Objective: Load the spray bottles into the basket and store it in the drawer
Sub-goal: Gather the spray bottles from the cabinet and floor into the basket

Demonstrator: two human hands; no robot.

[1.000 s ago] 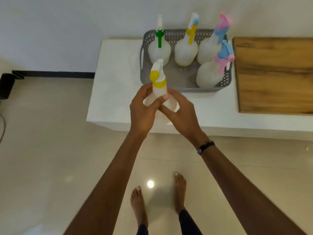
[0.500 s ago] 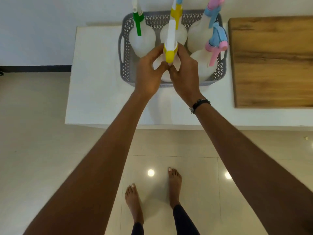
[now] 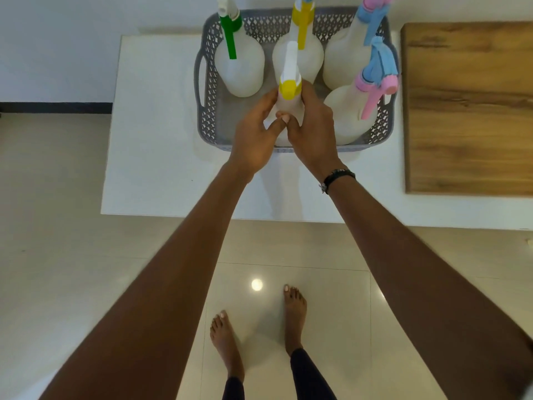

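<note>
A grey perforated basket (image 3: 206, 111) stands on a white counter (image 3: 155, 145). Several white spray bottles stand upright in it: one with a green trigger (image 3: 239, 67), one with a yellow trigger (image 3: 302, 57), one pink-and-blue at the back right (image 3: 343, 59), another pink-and-blue at the front right (image 3: 346, 116). My left hand (image 3: 255, 137) and my right hand (image 3: 313, 131) both clasp a white bottle with a yellow collar (image 3: 290, 89), upright in the basket's front middle. Its lower body is hidden by my hands.
A wooden board (image 3: 467, 108) lies on the counter to the right of the basket. A white wall rises behind. Below the counter's front edge is glossy tiled floor, where my bare feet (image 3: 259, 336) stand.
Both hands carried the yellow-collared bottle from the counter's front edge forward over the basket rim and lowered it into the front middle of the basket. I have stepped closer.
</note>
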